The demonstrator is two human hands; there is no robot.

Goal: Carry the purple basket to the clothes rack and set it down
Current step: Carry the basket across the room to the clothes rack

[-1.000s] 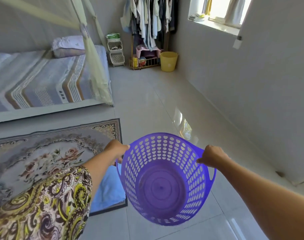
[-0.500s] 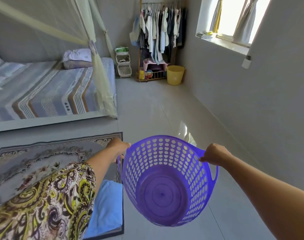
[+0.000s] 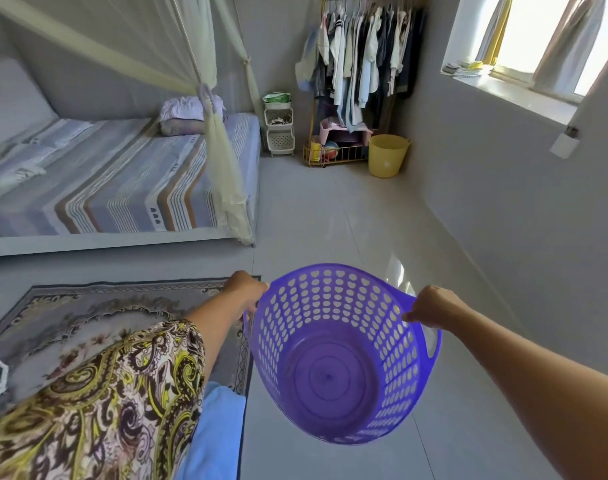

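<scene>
One purple basket (image 3: 340, 358) held off the floor by two hands, clothes rack (image 3: 361, 64) far ahead

The left hand (image 3: 248, 292) is closed on the basket's left rim and the right hand (image 3: 434, 306) is closed on its right rim; the basket is empty, tilted open toward the camera, above the tiled floor (image 3: 330, 220). One yellow bucket (image 3: 387, 155) stands just right of the rack, one white tiered cart (image 3: 279, 128) to its left, beside one bed (image 3: 115, 174). One patterned rug (image 3: 88, 306) lies at the left. No writing is readable
</scene>
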